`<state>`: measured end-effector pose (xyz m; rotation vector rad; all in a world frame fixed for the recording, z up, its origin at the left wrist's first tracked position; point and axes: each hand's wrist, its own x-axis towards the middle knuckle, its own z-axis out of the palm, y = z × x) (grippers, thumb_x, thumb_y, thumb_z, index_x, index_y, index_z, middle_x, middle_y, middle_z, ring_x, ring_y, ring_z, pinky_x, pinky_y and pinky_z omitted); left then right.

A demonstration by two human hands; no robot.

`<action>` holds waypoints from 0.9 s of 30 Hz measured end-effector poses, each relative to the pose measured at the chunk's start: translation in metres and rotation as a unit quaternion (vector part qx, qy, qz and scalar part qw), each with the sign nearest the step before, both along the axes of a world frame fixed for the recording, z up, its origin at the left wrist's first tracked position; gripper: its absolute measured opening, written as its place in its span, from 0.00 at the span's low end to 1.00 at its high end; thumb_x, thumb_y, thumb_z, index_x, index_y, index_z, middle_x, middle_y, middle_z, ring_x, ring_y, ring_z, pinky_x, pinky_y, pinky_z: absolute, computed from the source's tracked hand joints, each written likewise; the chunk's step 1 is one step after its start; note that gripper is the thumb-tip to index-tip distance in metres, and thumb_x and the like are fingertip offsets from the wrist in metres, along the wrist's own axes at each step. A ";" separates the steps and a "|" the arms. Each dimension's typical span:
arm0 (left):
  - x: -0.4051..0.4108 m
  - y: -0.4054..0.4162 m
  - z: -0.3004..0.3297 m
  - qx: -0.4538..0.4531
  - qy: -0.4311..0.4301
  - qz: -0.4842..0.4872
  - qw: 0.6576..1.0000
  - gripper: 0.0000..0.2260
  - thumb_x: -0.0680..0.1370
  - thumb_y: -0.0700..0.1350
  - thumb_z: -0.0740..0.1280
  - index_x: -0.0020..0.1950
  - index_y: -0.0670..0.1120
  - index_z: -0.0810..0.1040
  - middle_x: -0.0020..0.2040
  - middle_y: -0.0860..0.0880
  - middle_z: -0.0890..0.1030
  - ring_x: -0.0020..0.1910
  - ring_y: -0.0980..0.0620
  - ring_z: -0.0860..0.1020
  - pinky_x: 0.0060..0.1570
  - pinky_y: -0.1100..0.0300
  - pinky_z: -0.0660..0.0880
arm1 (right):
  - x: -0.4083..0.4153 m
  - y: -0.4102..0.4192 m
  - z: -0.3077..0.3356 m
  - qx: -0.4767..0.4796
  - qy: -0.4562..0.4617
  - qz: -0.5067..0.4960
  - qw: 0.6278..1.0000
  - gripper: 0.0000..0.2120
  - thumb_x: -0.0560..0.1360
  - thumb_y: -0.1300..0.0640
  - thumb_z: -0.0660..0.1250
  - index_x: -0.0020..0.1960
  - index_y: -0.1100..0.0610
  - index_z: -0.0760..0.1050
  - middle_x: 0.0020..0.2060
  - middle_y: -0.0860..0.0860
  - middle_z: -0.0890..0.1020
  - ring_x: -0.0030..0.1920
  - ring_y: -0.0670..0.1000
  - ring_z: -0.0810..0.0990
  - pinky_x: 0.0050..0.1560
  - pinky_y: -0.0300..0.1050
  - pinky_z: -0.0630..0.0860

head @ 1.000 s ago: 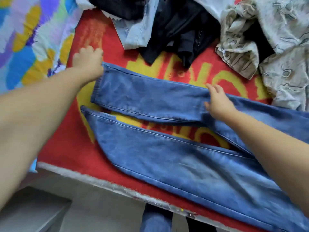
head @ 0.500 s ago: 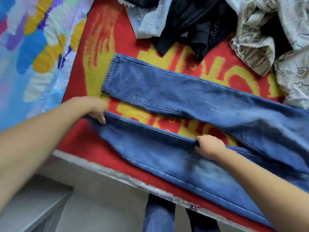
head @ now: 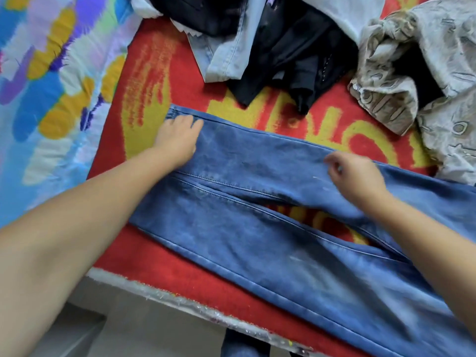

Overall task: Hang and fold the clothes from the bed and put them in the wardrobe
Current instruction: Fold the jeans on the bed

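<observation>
Left hand [head: 177,140] lies flat, fingers spread, on the far leg's hem of the blue jeans [head: 270,228]; right hand [head: 356,176], fingers curled, seems to pinch that leg's far edge, though blur hides the grip. Half a second ago both worked the near leg, so smoothing precedes folding. Count: one jeans on the red blanket [head: 154,256], roughly three garments heaped beyond

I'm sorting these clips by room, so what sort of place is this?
Most likely a bedroom: blue jeans lie spread on a red and yellow blanket over a bed, with a pile of loose clothes beyond and a colourful bedsheet alongside.
</observation>
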<state>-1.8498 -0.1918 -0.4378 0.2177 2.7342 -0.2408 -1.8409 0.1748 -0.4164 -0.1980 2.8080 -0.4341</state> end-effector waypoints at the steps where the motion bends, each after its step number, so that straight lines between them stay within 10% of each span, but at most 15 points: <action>1: -0.012 0.010 -0.006 0.011 -0.003 -0.029 1.000 0.25 0.77 0.40 0.63 0.73 0.42 0.62 0.67 0.39 0.68 0.67 0.41 0.67 0.62 0.49 0.64 | -0.021 0.010 -0.006 0.033 -0.021 -0.012 0.999 0.16 0.76 0.61 0.62 0.63 0.57 0.74 0.57 0.60 0.79 0.56 0.62 0.77 0.53 0.55 0.74; 5: -0.048 0.034 -0.023 -0.034 -0.096 -0.020 0.995 0.31 0.75 0.36 0.64 0.76 0.44 0.55 0.73 0.40 0.60 0.74 0.43 0.58 0.73 0.43 0.52 | -0.056 0.045 -0.028 0.209 -0.223 0.042 0.951 0.28 0.73 0.60 0.66 0.71 0.59 0.64 0.69 0.59 0.65 0.67 0.62 0.66 0.65 0.55 0.68; 10: -0.059 0.040 -0.003 -0.072 -0.139 -0.060 0.986 0.13 0.75 0.36 0.62 0.59 0.44 0.72 0.57 0.41 0.79 0.57 0.42 0.77 0.58 0.52 0.64 | -0.038 0.054 -0.022 0.247 -0.203 0.067 0.945 0.12 0.75 0.56 0.64 0.56 0.58 0.71 0.54 0.60 0.78 0.54 0.61 0.77 0.47 0.50 0.72; 14: -0.041 0.004 0.042 0.049 0.084 -0.093 0.991 0.07 0.72 0.34 0.60 0.48 0.40 0.73 0.44 0.37 0.79 0.45 0.37 0.77 0.46 0.48 0.64 | -0.034 0.068 0.029 0.097 -0.137 0.018 0.986 0.08 0.73 0.57 0.70 0.46 0.57 0.71 0.45 0.58 0.79 0.45 0.60 0.76 0.41 0.49 0.69; 17: -0.005 -0.023 0.070 0.084 0.222 -0.162 0.958 0.05 0.70 0.37 0.56 0.40 0.41 0.71 0.34 0.39 0.73 0.34 0.39 0.74 0.38 0.48 0.60 | -0.033 0.066 0.076 0.040 -0.270 0.082 0.959 0.11 0.69 0.49 0.75 0.39 0.49 0.73 0.35 0.49 0.80 0.35 0.52 0.75 0.35 0.46 0.67; 22: 0.087 -0.052 0.065 0.071 0.132 -0.215 0.965 0.07 0.69 0.37 0.57 0.37 0.42 0.74 0.32 0.42 0.71 0.31 0.43 0.74 0.38 0.49 0.63 | 0.040 0.023 0.085 0.116 -0.419 0.274 0.858 0.13 0.71 0.46 0.72 0.53 0.48 0.76 0.48 0.48 0.81 0.49 0.50 0.78 0.44 0.41 0.68; 27: 0.161 -0.053 0.034 -0.027 -0.049 -0.134 0.989 0.07 0.69 0.35 0.66 0.45 0.44 0.78 0.41 0.43 0.76 0.43 0.43 0.78 0.50 0.46 0.72 | 0.142 -0.009 0.047 0.087 -0.381 0.336 0.857 0.11 0.73 0.49 0.67 0.51 0.54 0.75 0.49 0.55 0.82 0.51 0.57 0.79 0.43 0.46 0.69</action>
